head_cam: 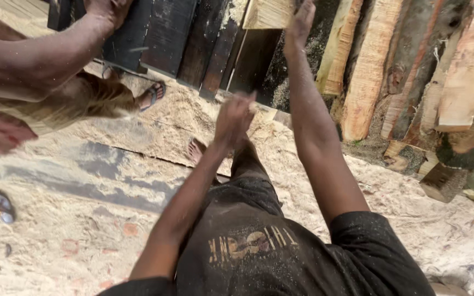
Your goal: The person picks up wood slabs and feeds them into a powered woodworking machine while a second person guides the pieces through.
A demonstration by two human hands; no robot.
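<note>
Pale timber block (267, 13) sits far, above the right hand (301, 24), whose fingers press its end; left hand (235, 118), loosely curled, hangs nearer.

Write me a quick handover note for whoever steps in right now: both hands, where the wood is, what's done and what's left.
Right hand: raised, fingers against a pale timber block at the top of the view; whether it grips it cannot be told.
Left hand: blurred, held mid-air in front of the body, nothing clearly in it.
Another person's hand rests on the dark planks leaning at upper left.
Pale rough-sawn slabs lean at right; offcuts lie below them.
The sawdust-covered floor surrounds everything.
Done: planks and slabs stand stacked. Left: the pale block is not yet set down.
</note>
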